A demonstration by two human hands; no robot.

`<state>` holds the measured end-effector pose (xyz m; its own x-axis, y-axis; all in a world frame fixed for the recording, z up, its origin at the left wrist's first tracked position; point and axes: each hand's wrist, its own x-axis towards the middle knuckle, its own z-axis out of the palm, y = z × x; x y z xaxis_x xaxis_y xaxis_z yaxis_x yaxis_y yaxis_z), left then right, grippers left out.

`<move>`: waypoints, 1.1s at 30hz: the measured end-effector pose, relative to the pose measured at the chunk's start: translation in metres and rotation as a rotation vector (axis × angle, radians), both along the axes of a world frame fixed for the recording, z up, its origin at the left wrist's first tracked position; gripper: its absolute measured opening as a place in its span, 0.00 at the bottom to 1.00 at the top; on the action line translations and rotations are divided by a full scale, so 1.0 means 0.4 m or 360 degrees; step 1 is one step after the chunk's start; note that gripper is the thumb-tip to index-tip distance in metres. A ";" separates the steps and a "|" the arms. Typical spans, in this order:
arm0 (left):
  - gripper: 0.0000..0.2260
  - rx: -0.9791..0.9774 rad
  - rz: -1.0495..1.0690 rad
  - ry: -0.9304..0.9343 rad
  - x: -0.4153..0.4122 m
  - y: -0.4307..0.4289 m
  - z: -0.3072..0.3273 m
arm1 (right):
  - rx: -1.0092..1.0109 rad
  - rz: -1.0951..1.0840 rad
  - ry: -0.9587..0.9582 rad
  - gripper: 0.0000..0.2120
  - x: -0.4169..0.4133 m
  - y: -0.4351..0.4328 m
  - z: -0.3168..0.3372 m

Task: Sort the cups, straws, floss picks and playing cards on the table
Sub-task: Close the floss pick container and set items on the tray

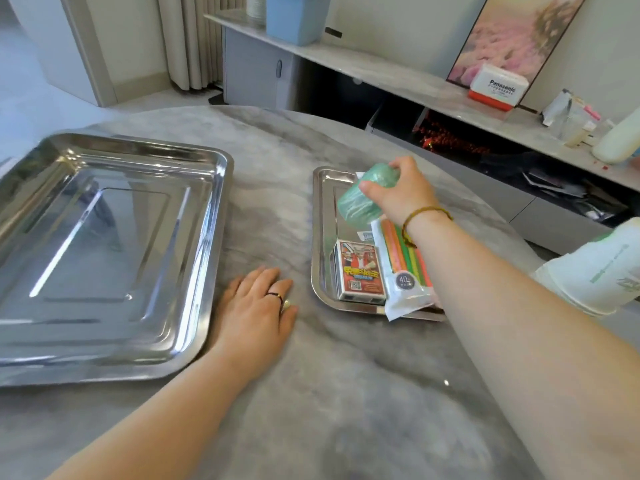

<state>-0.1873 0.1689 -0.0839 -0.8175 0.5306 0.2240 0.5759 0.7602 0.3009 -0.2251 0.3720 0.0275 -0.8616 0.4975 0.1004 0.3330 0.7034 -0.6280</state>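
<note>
My right hand (pixel 401 192) grips a green tub-shaped pack (pixel 363 199), tilted above the small steel tray (pixel 320 237). In that tray lie a red box of playing cards (pixel 360 271) and a clear bag of coloured straws (pixel 405 261), whose lower end hangs over the tray's near rim. A stack of white paper cups (pixel 602 268) lies on its side at the right, partly behind my right forearm. My left hand (pixel 258 303) rests flat on the table between the two trays, fingers straight. The large steel tray (pixel 104 244) at the left holds nothing.
The round grey marble table (pixel 329 393) ends just beyond the small tray. Behind it runs a low shelf with a Panasonic box (pixel 497 86), a blue bin (pixel 294 15), a framed picture and some loose packaging.
</note>
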 end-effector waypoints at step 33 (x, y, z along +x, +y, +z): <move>0.19 -0.0095 0.0062 -0.0018 0.011 0.004 0.001 | -0.0385 -0.0069 0.0412 0.11 0.383 -0.056 -0.117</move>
